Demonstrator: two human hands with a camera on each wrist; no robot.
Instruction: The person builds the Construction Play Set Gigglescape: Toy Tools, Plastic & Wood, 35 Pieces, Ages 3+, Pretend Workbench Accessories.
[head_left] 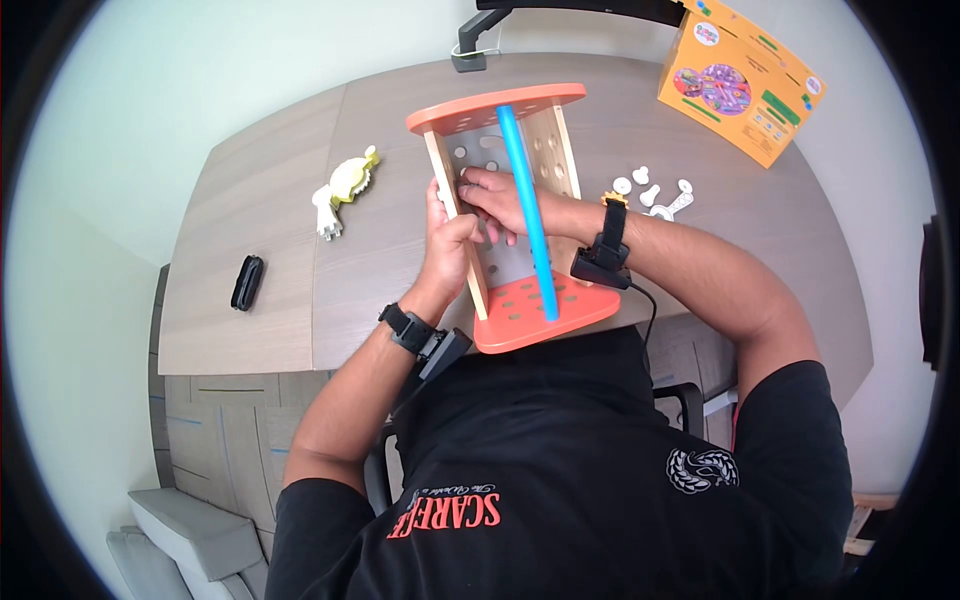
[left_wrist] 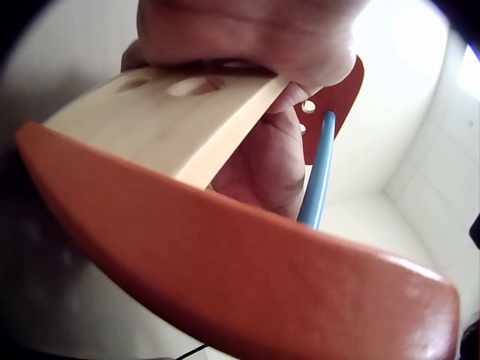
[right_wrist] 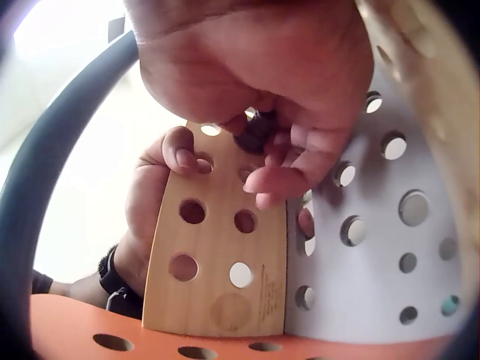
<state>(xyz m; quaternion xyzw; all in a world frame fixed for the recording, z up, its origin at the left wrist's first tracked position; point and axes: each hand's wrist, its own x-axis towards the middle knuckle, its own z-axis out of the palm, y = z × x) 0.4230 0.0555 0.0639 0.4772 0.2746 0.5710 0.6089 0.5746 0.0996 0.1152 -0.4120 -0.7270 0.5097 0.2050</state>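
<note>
A toy frame stands tilted before me, with orange end boards [head_left: 560, 325], a blue rod [head_left: 530, 215], a grey perforated panel [right_wrist: 337, 285] and wooden side panels with holes. My left hand [head_left: 447, 250] grips the edge of the left wooden panel [right_wrist: 214, 244], thumb on its inner face and fingers on the outside. Reaching inside the frame behind the rod, my right hand [head_left: 502, 203] pinches a small dark ridged piece [right_wrist: 256, 133] close to a hole in that panel. The palm and fingers partly hide this piece.
On the table [head_left: 270, 200] lie a yellow-green toy part [head_left: 350, 180] and a white part [head_left: 327, 214], with a black case [head_left: 246, 283] farther left. White plastic pieces [head_left: 660, 211] and a yellow gear [head_left: 614, 199] are by my right forearm. An orange box [head_left: 775, 120] stands at the back right.
</note>
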